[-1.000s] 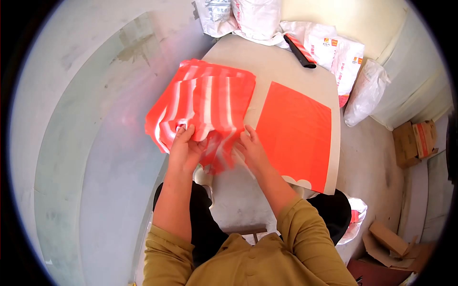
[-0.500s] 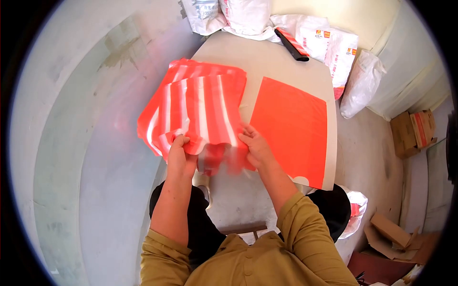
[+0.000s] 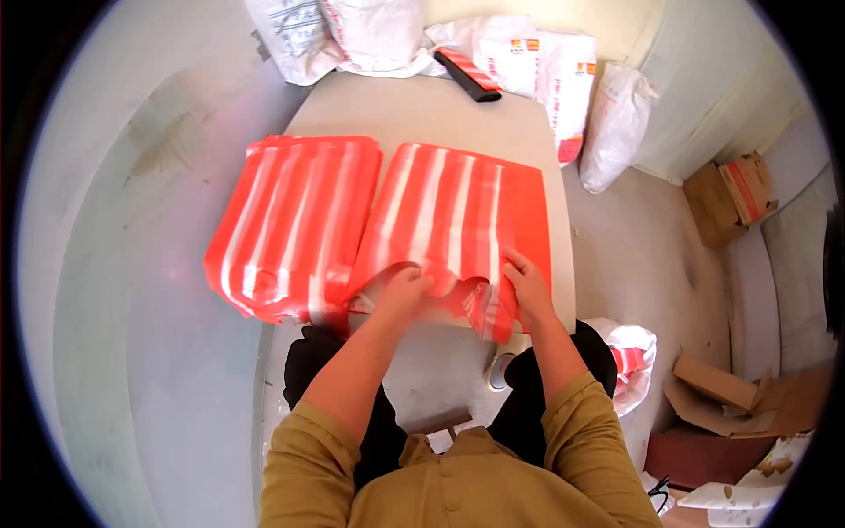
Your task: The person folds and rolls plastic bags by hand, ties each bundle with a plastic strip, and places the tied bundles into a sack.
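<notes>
A red-and-white striped plastic bag (image 3: 444, 207) lies over a plain red sheet (image 3: 531, 207) on the right part of the table. My left hand (image 3: 407, 290) is closed on its near edge beside a curved cut-out, slightly blurred. The fingers of my right hand (image 3: 525, 283) pinch the same bag at its lower right, where a crumpled flap hangs past the table's front edge. To the left, a stack of striped plastic bags (image 3: 295, 220) lies flat, its front corners crumpled.
At the table's (image 3: 405, 110) far edge rests a dark roll with red stripes (image 3: 466, 75). White sacks (image 3: 374, 35) stand behind it. On the floor at right are a white bag with red pieces (image 3: 627, 365) and cardboard boxes (image 3: 726, 202).
Both hands have moved right, carrying the striped bag off the left stack and over the plain red sheet. The view has shifted, so the table appears further left.
</notes>
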A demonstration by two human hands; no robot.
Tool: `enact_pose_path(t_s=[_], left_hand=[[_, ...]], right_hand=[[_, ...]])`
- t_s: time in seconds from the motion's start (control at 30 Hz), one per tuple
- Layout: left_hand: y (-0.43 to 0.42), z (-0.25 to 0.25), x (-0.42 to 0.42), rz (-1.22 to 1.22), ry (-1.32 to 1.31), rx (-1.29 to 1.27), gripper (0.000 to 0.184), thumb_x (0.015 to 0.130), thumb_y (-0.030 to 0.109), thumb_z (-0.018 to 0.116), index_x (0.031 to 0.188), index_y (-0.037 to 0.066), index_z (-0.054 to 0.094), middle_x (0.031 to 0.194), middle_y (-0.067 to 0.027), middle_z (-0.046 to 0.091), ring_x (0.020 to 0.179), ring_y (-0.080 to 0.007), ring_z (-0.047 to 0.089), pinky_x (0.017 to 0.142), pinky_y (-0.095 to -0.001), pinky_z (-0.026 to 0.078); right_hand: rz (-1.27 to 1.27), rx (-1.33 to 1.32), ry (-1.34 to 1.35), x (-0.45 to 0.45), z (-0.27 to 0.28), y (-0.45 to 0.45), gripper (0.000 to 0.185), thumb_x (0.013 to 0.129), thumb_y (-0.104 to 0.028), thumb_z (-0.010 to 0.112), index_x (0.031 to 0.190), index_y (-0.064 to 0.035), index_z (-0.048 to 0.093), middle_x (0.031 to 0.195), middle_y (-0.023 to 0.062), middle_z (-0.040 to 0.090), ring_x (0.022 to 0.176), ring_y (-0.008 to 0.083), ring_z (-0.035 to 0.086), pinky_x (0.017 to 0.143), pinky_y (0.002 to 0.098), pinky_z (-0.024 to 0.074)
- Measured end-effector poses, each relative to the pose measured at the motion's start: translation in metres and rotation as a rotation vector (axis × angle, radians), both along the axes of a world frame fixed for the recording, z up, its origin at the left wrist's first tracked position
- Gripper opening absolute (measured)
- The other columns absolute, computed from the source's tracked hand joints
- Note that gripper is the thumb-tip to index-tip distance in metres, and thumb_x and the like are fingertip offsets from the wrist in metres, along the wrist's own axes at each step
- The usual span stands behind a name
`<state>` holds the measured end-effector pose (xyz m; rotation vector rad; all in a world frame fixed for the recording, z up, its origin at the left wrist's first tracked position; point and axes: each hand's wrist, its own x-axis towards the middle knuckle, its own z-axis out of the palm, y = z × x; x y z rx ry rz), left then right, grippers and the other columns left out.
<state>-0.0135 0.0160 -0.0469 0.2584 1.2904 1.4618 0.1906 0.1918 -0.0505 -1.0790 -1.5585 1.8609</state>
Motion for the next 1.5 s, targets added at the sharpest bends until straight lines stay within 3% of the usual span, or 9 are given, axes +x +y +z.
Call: enact_pose_path(t_s=[0.07,0.17,0.37,0.57,0.8,1.1,1.27,1.37,1.5], left_hand=[[0.006,0.025,0.030,-0.066,0.023,-0.100,0.033,0.102,0.023,0.061,0.126,0.000,0.055,0.120,-0.0110,0.066,0.110,-0.0253,0.067,0.097,-0.0392,0.055],[0.008,0.036,0.036,-0.272,0.130,-0.134,0.037,0.102,0.026,0.063,0.128,0.001,0.055,0.123,-0.0121,0.066,0.108,-0.0261,0.069,0.095,-0.0390,0.056],[0.001,0.001,0.012,-0.157,0.141,-0.239,0.037,0.102,0.031,0.063,0.124,0.001,0.057,0.119,-0.0114,0.067,0.103,-0.0223,0.070,0.088,-0.0338,0.057],[-0.011,0.007,0.010,-0.008,0.844,-0.096,0.022,0.100,0.019,0.067,0.112,0.001,0.063,0.100,-0.0041,0.067,0.086,-0.0141,0.065,0.076,-0.0288,0.052],[0.003,0.016,0.050,-0.346,1.533,0.302,0.042,0.082,0.003,0.074,0.123,0.007,0.066,0.115,-0.0105,0.067,0.108,-0.0303,0.063,0.092,-0.0393,0.054],[0.031,0.021,0.086,-0.533,1.509,0.430,0.050,0.073,0.002,0.077,0.122,0.009,0.068,0.129,-0.0099,0.065,0.117,-0.0339,0.059,0.097,-0.0440,0.052],[0.044,0.020,0.074,-0.327,1.100,0.089,0.029,0.089,0.018,0.073,0.115,0.006,0.072,0.106,-0.0160,0.073,0.099,-0.0343,0.068,0.086,-0.0424,0.054],[0.053,0.016,0.061,-0.270,0.929,-0.063,0.029,0.096,0.030,0.068,0.102,0.001,0.072,0.087,-0.0210,0.072,0.082,-0.0357,0.070,0.075,-0.0415,0.054],[0.069,0.010,0.041,-0.278,0.790,-0.179,0.029,0.096,0.029,0.066,0.094,0.000,0.070,0.082,-0.0172,0.072,0.080,-0.0286,0.071,0.071,-0.0398,0.053]], right_hand=[[-0.014,-0.192,0.127,0.015,0.011,-0.009,0.055,0.103,-0.007,0.058,0.155,-0.0033,0.044,0.137,0.0110,0.060,0.116,0.0176,0.062,0.099,0.0327,0.0527],[0.006,-0.041,-0.014,0.029,-0.002,-0.008,0.056,0.100,-0.005,0.061,0.154,-0.0031,0.045,0.136,0.0135,0.060,0.117,0.0195,0.062,0.101,0.0344,0.0530],[0.173,-0.279,0.017,0.042,0.016,-0.022,0.056,0.098,-0.005,0.064,0.151,-0.0014,0.048,0.130,0.0111,0.063,0.118,0.0199,0.062,0.101,0.0342,0.0524],[0.249,-0.297,-0.052,0.064,0.019,-0.036,0.045,0.098,-0.008,0.064,0.142,-0.0020,0.058,0.126,0.0056,0.066,0.116,0.0168,0.063,0.100,0.0338,0.0518],[0.278,-0.326,-0.122,0.084,0.016,-0.077,0.038,0.100,-0.014,0.064,0.136,-0.0026,0.064,0.118,-0.0020,0.066,0.103,0.0067,0.060,0.090,0.0246,0.0498],[0.549,0.094,-0.272,0.072,0.076,-0.067,0.039,0.101,-0.030,0.063,0.134,-0.0085,0.066,0.103,0.0064,0.070,0.095,0.0137,0.065,0.086,0.0328,0.0528],[0.484,-0.018,-0.300,0.047,0.115,-0.006,0.044,0.097,-0.017,0.064,0.139,-0.0021,0.061,0.112,0.0074,0.069,0.102,0.0156,0.065,0.090,0.0328,0.0542],[0.502,0.684,-0.169,0.039,0.076,0.036,0.051,0.095,-0.013,0.064,0.144,-0.0036,0.055,0.122,0.0135,0.067,0.113,0.0240,0.064,0.099,0.0381,0.0527],[0.668,0.490,-0.397,0.026,0.065,0.048,0.058,0.092,-0.009,0.066,0.148,-0.0044,0.049,0.128,0.0152,0.066,0.119,0.0275,0.063,0.103,0.0396,0.0508]])
